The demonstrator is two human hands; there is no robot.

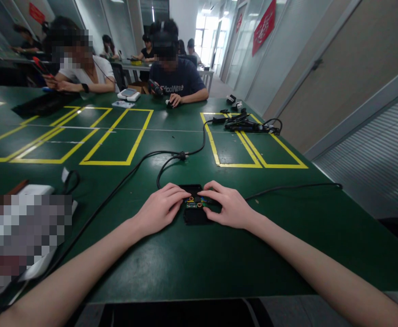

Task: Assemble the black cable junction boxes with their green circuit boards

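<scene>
a black casing [196,217] lies open on the green tabletop [134,272], one dark part [192,186] towards twelve o'clock, another towards six; between them, a small green circuit board [191,205] bears two orange rings [199,205].

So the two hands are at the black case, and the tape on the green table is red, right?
Not quite: the tape is yellow, not red, as the head view shows. The rest is right: the left hand and right hand are at the black case, and the table is green.
</scene>
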